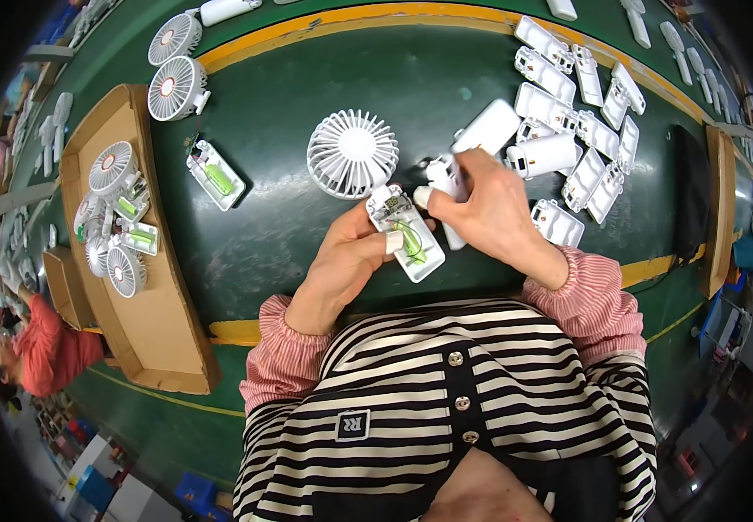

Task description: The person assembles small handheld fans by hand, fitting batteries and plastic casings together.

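Note:
My left hand (340,263) is closed round an open white fan handle (428,264), with a green battery (412,246) and thin wires inside. The white round fan head (352,152) lies face up just beyond the handle. Closed at the handle's right, my right hand (496,207) grips a white handle cover (449,180), slightly smeared by motion. Both thumbs wear a white wrap. Right behind my right hand lies another white handle shell (488,128).
Several white handle shells (543,106) lie in a loose pile at the right. On the left stands a cardboard tray (163,339) with several opened fans. An opened fan handle (216,177) rests beside it, near two fan heads (175,89). A person in red (53,344) sits far left.

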Available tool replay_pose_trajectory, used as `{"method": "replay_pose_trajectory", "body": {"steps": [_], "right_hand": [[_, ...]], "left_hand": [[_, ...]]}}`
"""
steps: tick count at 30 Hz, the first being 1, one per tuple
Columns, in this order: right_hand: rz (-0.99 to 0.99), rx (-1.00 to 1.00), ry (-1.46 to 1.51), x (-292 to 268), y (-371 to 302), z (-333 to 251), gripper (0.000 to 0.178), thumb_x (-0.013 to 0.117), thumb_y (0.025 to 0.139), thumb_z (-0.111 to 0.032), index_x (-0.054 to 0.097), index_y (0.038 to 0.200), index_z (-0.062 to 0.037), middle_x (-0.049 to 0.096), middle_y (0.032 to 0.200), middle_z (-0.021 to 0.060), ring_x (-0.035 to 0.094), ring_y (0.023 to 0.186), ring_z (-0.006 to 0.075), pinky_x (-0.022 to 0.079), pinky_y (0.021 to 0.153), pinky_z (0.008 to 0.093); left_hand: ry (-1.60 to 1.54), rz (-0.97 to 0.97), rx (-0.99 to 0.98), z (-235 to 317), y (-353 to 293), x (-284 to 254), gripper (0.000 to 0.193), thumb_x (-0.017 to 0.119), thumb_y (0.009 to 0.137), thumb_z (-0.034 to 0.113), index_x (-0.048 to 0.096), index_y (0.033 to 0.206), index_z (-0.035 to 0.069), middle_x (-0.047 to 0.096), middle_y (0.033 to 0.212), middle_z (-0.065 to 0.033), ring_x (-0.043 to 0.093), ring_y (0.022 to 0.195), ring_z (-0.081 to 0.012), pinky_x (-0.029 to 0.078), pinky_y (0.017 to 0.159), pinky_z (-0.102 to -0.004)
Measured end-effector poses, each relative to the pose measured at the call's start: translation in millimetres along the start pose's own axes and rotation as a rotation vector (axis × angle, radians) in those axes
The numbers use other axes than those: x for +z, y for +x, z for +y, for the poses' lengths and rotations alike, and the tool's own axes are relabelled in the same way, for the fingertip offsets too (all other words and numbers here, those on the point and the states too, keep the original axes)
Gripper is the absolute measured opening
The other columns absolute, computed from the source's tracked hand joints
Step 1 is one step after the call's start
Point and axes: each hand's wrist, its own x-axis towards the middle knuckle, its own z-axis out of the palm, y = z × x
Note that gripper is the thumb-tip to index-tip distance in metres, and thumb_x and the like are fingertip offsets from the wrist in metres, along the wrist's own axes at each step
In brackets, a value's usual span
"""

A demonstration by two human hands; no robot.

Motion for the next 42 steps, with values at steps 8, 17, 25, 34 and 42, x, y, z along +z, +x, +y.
{"method": "replay_pose_trajectory", "body": {"steps": [8,17,25,34,42], "right_hand": [[0.294,-0.403,-0.257,3.5,4.2,12.6,0.038,0.07,0.061,-0.018,0.055,0.091,-0.0003,0.051,0.095,0.0132,0.052,0.082,0.0285,0.044,0.063,0.037],[0.067,-0.68,0.118,23.6,-1.3,1.3,0.02,0.061,0.06,0.002,0.056,0.079,0.0001,0.055,0.09,0.01,0.052,0.078,0.0266,0.041,0.068,0.0348],[0.11,-0.703,0.023,27.8,-2.2,4.3,0.022,0.058,0.06,0.001,0.055,0.082,0.0003,0.052,0.09,0.01,0.05,0.082,0.0275,0.039,0.071,0.0358],[0.054,-0.673,-0.128,28.8,-3.4,5.9,0.024,0.058,0.062,-0.005,0.054,0.085,-0.0019,0.049,0.084,0.0079,0.048,0.078,0.0244,0.036,0.073,0.035],[0.024,-0.704,-0.128,28.3,4.6,5.1,0.017,0.057,0.062,-0.006,0.052,0.078,-0.0034,0.046,0.079,0.0066,0.046,0.074,0.023,0.035,0.069,0.0342]], "left_hand": [[-0.12,0.142,0.085,1.9,-8.4,-5.1,0.03,0.045,0.085,0.007,0.047,0.113,-0.004,0.056,0.106,-0.0187,0.058,0.098,-0.0316,0.05,0.08,-0.0384],[0.055,0.291,0.06,1.1,-1.7,3.5,0.026,0.053,0.084,0.01,0.055,0.108,-0.001,0.06,0.091,-0.004,0.059,0.076,-0.0104,0.05,0.07,-0.0273],[0.186,0.294,0.052,-1.7,3.8,-3.6,0.023,0.053,0.084,0.005,0.057,0.105,-0.004,0.061,0.088,-0.0043,0.058,0.075,-0.0099,0.051,0.065,-0.0251],[0.177,0.275,0.113,-9.8,9.2,-5.4,0.021,0.052,0.084,0.004,0.058,0.103,-0.004,0.059,0.084,-0.0027,0.056,0.073,-0.0083,0.049,0.064,-0.0238],[0.193,0.332,0.116,-7.7,11.3,0.6,0.019,0.051,0.084,0.005,0.059,0.098,-0.005,0.057,0.079,-0.0018,0.053,0.068,-0.0074,0.048,0.061,-0.0231]]}}
